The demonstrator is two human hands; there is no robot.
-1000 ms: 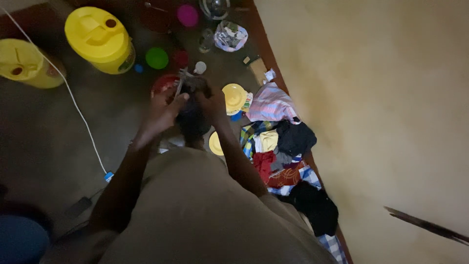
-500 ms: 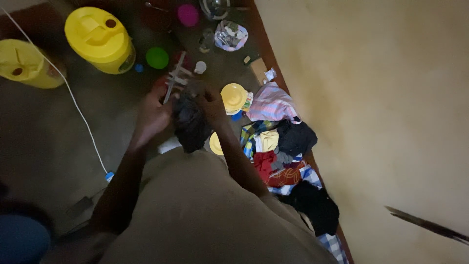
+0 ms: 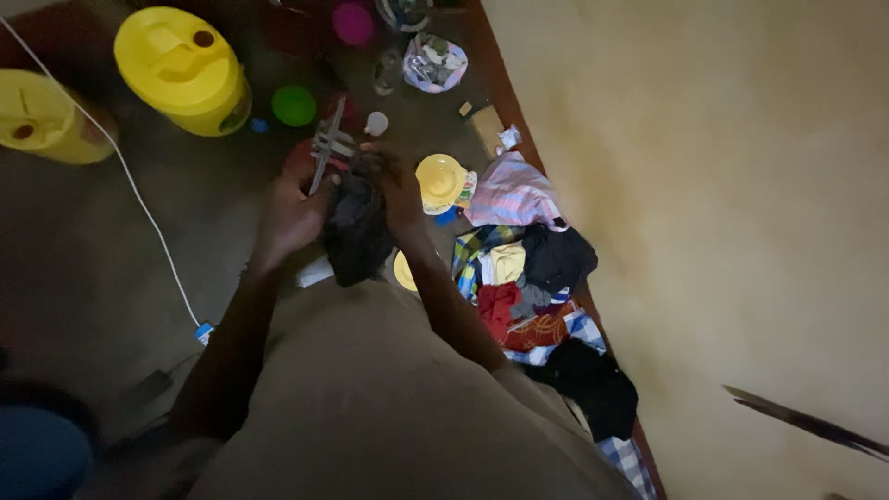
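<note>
- Your left hand (image 3: 294, 215) was curled shut around a slim grey metal tool (image 3: 326, 148), which stood tilted up and away from the dark cloth (image 3: 356, 231).
- Your right hand (image 3: 396, 190) had its fingers closed on the top of that dark cloth, which hung bunched between both hands, just below the tool.
- The cloth hung above the dim floor (image 3: 111, 278), in front of your body, and hid whatever lay right beneath it.
- To the right of the cloth lay a small yellow cap-like thing (image 3: 440, 181), and past it a heap of mixed clothes (image 3: 532, 268) ran along the foot of the wall (image 3: 704, 204).
- Up and left of the cloth stood a large yellow jerrycan (image 3: 181, 69), with a second yellow jerrycan (image 3: 42, 120) further left.
- A green lid (image 3: 294, 105) sat between the large jerrycan and the tool; a pink lid (image 3: 353, 22) lay further up.
- A white cord (image 3: 139, 199) ran across the floor, well to the left of the cloth.
- A tied plastic bag (image 3: 435, 63) sat up and to the right of the cloth.
</note>
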